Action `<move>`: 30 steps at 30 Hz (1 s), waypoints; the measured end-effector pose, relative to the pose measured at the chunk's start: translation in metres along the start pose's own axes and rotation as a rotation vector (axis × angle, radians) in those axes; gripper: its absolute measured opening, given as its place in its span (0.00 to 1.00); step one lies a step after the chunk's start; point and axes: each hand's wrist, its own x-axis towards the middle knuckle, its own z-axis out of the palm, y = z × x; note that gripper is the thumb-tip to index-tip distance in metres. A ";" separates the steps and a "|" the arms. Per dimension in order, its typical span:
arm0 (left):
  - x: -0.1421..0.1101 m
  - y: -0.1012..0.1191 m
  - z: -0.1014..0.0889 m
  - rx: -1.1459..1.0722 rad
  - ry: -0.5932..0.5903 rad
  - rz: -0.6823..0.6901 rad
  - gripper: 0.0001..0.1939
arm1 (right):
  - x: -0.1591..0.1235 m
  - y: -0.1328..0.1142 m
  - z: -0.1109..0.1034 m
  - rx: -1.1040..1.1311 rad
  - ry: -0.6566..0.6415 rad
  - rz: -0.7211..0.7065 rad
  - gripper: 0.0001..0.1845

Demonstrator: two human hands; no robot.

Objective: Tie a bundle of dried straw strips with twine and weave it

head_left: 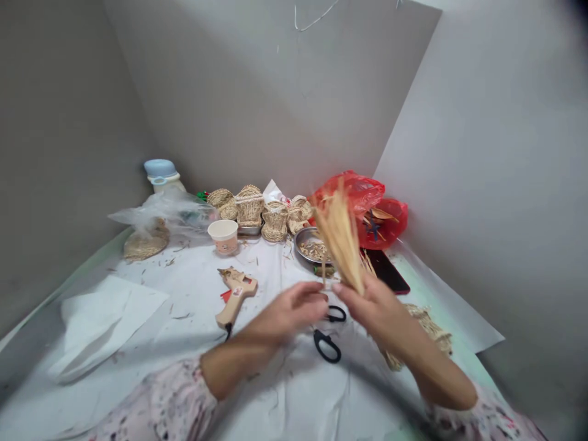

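By the right hand (374, 300), a dried straw bundle (342, 245) is gripped at its base, seemingly so its tops fan freely; whether a strand is pinched by the blurred left hand (298, 306) can't be told. Scissors (318, 339) are laid near, within reach.

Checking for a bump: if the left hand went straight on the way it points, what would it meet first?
Probably the right hand, which holds the straw-coloured bundle, though depth is unclear.
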 end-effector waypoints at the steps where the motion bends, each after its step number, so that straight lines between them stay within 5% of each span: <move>1: -0.002 -0.010 0.010 -0.032 -0.070 -0.030 0.26 | -0.003 0.000 0.006 -0.097 -0.025 0.002 0.05; 8: 0.003 -0.040 0.038 -0.285 0.232 -0.077 0.22 | -0.024 0.006 0.049 -0.418 -0.162 0.095 0.11; 13: 0.012 -0.031 0.034 -0.306 0.438 0.091 0.13 | -0.025 -0.008 0.016 -0.324 -0.260 -0.066 0.21; 15: 0.016 -0.028 0.029 -0.372 0.498 0.107 0.10 | -0.022 -0.005 -0.005 -0.456 -0.176 -0.017 0.23; 18: 0.019 -0.029 0.021 -0.401 0.487 0.064 0.10 | -0.018 0.015 -0.030 -0.828 -0.001 0.211 0.32; 21: 0.019 -0.033 0.017 -0.376 0.465 0.049 0.12 | -0.018 0.040 -0.037 -1.045 -0.062 0.379 0.37; 24: 0.017 -0.035 0.017 -0.334 0.420 0.006 0.11 | -0.018 0.055 -0.030 -1.107 -0.153 0.407 0.31; 30: 0.013 -0.036 0.020 -0.301 0.344 -0.078 0.11 | -0.007 0.072 -0.030 -1.031 -0.046 0.438 0.23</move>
